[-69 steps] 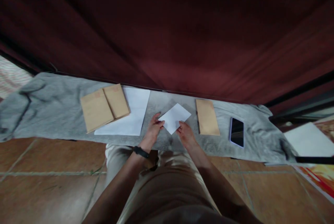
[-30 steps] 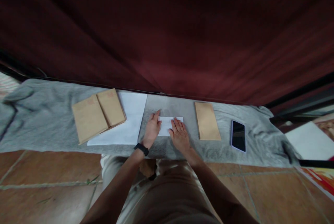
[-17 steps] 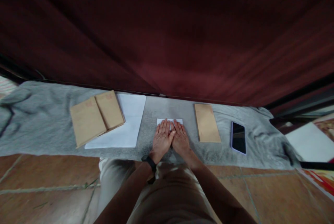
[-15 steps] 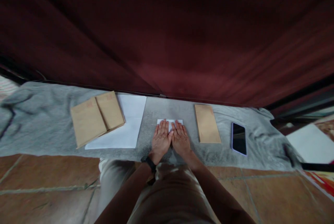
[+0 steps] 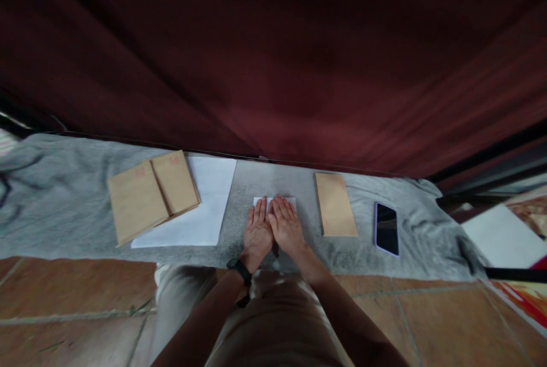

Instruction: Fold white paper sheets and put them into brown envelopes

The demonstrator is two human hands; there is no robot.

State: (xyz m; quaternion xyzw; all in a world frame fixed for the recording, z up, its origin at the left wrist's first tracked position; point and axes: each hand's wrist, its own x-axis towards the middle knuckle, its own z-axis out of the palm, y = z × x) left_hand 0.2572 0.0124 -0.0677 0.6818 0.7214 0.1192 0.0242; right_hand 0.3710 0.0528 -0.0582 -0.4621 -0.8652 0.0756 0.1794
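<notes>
A small piece of white paper [image 5: 292, 202], apparently folded, lies on the grey cloth [image 5: 256, 179] in front of me, mostly hidden under my hands. Flat on its left part rests my left hand [image 5: 257, 236], fingers stretched out and pointing away from me. My right hand [image 5: 287, 230] lies flat beside it, its fingers also extended, the thumb side touching or overlapping my left hand. Right of my hands is a single brown envelope [image 5: 337, 204]. To the left, white paper sheets [image 5: 213, 202] lie partly beneath a pile of brown envelopes [image 5: 139, 199].
A phone with a purple edge [image 5: 387, 229] lies on the cloth at the right. Behind the cloth-covered surface hangs a dark red curtain [image 5: 273, 70]. Tiled floor [image 5: 77, 287] shows in front. A white sheet-like thing [image 5: 504, 236] is at the far right.
My right hand has slid left over the small paper, closer to my left hand. More of the paper's right edge shows. The whole view has shifted slightly.
</notes>
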